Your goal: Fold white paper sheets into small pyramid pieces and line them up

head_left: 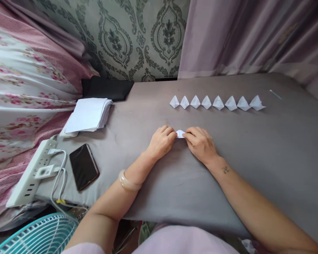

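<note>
Between my hands, just above or on the grey cloth of the table (159,190), is a small folded white paper (180,134). My left hand (163,140) pinches its left end, with the fingers curled closed. At the opposite end, my right hand (200,144) grips the paper between thumb and fingers. Parts of the paper are hidden behind the fingertips. Beyond my hands stands a row of several folded white paper boats (206,102), each with a pointed peak.
A stack of white paper (87,114) lies at the left, near a black flat case (106,89). Closer in are a phone (84,167) and a power strip (34,173) with cables. A turquoise fan (39,236) stands below the table edge. A thin stick (276,94) lies far right.
</note>
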Demonstrator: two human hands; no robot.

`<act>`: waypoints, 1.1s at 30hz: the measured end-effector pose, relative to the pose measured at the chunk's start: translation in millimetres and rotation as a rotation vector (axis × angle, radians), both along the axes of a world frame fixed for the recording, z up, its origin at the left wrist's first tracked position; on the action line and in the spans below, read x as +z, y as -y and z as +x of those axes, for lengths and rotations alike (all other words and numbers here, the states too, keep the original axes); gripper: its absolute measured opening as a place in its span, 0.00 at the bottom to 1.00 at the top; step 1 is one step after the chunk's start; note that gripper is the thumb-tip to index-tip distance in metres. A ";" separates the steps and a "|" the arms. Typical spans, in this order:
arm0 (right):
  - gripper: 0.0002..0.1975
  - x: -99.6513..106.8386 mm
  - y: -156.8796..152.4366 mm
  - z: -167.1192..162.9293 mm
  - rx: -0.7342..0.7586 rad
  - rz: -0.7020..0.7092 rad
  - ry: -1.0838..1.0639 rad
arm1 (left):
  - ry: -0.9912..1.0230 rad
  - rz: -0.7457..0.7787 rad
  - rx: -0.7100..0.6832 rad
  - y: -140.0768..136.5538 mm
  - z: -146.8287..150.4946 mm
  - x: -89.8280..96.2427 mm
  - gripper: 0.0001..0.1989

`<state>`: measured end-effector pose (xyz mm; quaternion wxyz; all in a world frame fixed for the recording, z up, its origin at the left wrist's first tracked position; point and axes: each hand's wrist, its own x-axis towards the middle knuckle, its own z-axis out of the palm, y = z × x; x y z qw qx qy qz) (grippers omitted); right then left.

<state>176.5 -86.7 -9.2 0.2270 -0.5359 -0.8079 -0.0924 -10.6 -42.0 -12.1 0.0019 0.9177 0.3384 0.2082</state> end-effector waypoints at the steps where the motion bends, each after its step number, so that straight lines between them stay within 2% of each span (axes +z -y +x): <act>1: 0.12 0.0 1.6 -1.4 -0.017 -0.047 0.001 | -0.033 -0.034 -0.004 0.1 0.1 -0.8 0.13; 4: 0.11 0.8 6.8 -4.2 -0.067 -0.183 -0.038 | -0.032 -0.158 -0.003 -0.4 -0.1 -3.6 0.14; 11: 0.10 1.1 2.0 3.8 -0.181 -0.408 -0.345 | 0.253 -0.481 0.133 -5.6 -1.3 -3.7 0.08; 16: 0.12 0.4 -8.8 11.3 -0.248 -0.496 -0.467 | 0.335 -0.642 0.238 -9.5 -1.7 1.3 0.07; 21: 0.14 3.0 -18.4 13.6 -0.283 -0.602 -0.453 | 0.357 -0.715 0.259 -14.3 -3.2 2.7 0.07; 28: 0.12 10.0 -28.8 17.2 -0.284 -0.741 -0.512 | 0.315 -0.721 0.276 -19.7 -2.0 2.2 0.08; 33: 0.11 22.1 -40.0 18.7 -0.293 -0.970 -0.548 | 0.266 -0.735 0.298 -23.4 -0.1 2.4 0.09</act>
